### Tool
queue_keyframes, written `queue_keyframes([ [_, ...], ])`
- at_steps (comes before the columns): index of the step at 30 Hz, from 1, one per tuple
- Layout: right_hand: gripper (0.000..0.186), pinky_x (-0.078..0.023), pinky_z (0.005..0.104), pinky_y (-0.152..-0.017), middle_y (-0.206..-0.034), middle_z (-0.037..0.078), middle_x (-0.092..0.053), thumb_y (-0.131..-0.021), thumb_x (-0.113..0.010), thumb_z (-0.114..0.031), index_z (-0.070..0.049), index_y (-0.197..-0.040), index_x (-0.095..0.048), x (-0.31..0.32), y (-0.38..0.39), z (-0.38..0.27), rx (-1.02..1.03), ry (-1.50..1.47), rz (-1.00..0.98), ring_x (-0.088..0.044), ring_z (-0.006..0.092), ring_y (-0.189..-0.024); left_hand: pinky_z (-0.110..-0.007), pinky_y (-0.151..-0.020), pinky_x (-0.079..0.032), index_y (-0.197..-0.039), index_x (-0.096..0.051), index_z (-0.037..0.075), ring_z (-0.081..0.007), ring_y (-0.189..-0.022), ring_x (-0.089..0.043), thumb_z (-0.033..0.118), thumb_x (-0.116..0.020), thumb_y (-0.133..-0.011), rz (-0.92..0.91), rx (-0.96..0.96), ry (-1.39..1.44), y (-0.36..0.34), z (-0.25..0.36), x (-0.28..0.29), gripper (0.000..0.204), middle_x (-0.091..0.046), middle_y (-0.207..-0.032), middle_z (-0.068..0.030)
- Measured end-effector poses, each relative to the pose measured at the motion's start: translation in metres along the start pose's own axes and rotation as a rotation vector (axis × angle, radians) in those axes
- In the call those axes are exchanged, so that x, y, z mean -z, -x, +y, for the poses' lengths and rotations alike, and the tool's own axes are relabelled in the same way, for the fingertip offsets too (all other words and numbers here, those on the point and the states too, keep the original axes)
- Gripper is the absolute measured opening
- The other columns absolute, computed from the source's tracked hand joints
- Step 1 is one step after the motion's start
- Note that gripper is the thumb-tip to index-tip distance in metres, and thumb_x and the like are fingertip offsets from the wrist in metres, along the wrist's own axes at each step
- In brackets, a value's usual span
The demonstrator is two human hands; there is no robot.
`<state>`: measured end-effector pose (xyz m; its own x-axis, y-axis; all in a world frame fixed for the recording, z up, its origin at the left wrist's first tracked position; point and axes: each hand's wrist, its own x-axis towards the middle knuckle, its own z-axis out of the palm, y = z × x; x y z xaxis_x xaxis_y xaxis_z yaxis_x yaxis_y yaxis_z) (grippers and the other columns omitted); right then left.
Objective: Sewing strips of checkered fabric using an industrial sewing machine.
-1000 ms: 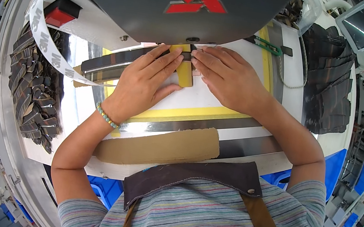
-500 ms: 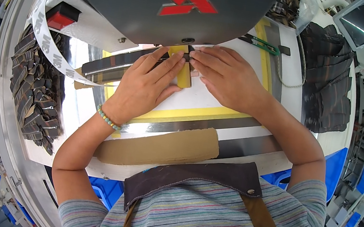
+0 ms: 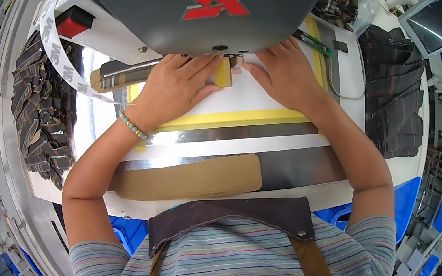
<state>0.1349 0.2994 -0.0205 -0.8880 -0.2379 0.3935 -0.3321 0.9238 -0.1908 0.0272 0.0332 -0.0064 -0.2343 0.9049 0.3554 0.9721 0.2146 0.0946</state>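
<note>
A dark plaid fabric strip with a metal zipper (image 3: pixel 126 76) lies on the white machine bed, running under my left hand (image 3: pixel 175 88). That hand is open and flat, its fingertips by a small yellow block (image 3: pixel 224 73) at the needle area. My right hand (image 3: pixel 289 80) is open, thumb apart from the fingers, at the right of the needle area; its fingertips are partly hidden beneath the dark grey sewing machine head (image 3: pixel 206 15). The fabric's far end is hidden under the machine head.
Piled plaid pieces (image 3: pixel 43 114) lie at the left, stacked dark plaid fabric (image 3: pixel 395 94) at the right. Green-handled thread snips (image 3: pixel 315 44) rest right of the machine. A brown cardboard strip (image 3: pixel 191 178) lies along the front edge. White printed tape (image 3: pixel 59 55) hangs at the left.
Both hands have moved farther in toward the machine head, the right hand's fingertips now partly under it. The plaid strip has shifted, and less of it shows near the needle. The view has shifted slightly.
</note>
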Motion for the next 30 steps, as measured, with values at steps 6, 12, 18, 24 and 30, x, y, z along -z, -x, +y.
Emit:
queue_keyframes([
  [6, 0.049, -0.042, 0.0524, -0.124, -0.147, 0.018, -0.062, -0.104, -0.070, -0.031, 0.004, -0.138, -0.065, 0.002, -0.002, 0.000, -0.002, -0.002, -0.001, -0.055, 0.0369, -0.143, -0.040, -0.101, -0.054, -0.143, -0.070, 0.002, -0.0277, -0.120, -0.068, 0.031, -0.083, -0.092, -0.003, -0.001, -0.008, -0.001, 0.000, 0.001, 0.060, -0.072, -0.138, -0.0101],
  [12, 0.050, -0.044, 0.0526, -0.123, -0.145, 0.019, -0.062, -0.103, -0.072, -0.030, 0.004, -0.138, -0.064, 0.003, -0.006, 0.004, 0.040, 0.007, 0.028, -0.055, 0.0373, -0.142, -0.039, -0.091, -0.054, -0.143, -0.070, 0.005, -0.0260, -0.100, -0.070, 0.031, -0.082, -0.093, 0.016, 0.011, 0.000, -0.001, -0.006, -0.003, 0.058, -0.073, -0.134, -0.0079],
  [18, 0.052, -0.044, 0.0535, -0.120, -0.146, 0.018, -0.062, -0.102, -0.073, -0.030, 0.004, -0.139, -0.063, -0.002, -0.004, 0.004, 0.034, 0.042, -0.010, -0.057, 0.0370, -0.139, -0.039, -0.092, -0.054, -0.145, -0.068, 0.004, -0.0275, -0.101, -0.069, 0.031, -0.082, -0.093, -0.031, 0.024, 0.010, -0.001, -0.004, -0.003, 0.060, -0.071, -0.139, -0.0089],
  [24, 0.058, -0.043, 0.0513, -0.123, -0.152, 0.018, -0.059, -0.100, -0.074, -0.034, 0.006, -0.140, -0.063, 0.005, 0.006, -0.007, 0.026, 0.097, -0.054, -0.054, 0.0382, -0.144, -0.046, -0.115, -0.050, -0.147, -0.065, 0.000, -0.0350, -0.136, -0.061, 0.026, -0.083, -0.091, -0.025, -0.010, 0.046, 0.002, 0.006, 0.002, 0.065, -0.065, -0.150, -0.0134],
  [30, 0.050, -0.048, 0.0480, -0.118, -0.152, 0.016, -0.062, -0.101, -0.072, -0.036, 0.001, -0.134, -0.070, 0.036, 0.025, 0.000, 0.048, -0.011, -0.167, -0.058, 0.0343, -0.141, -0.047, -0.121, -0.047, -0.149, -0.063, -0.001, -0.0374, -0.143, -0.056, 0.021, -0.085, -0.087, -0.055, 0.007, 0.080, 0.014, 0.020, 0.006, 0.069, -0.063, -0.154, -0.0139],
])
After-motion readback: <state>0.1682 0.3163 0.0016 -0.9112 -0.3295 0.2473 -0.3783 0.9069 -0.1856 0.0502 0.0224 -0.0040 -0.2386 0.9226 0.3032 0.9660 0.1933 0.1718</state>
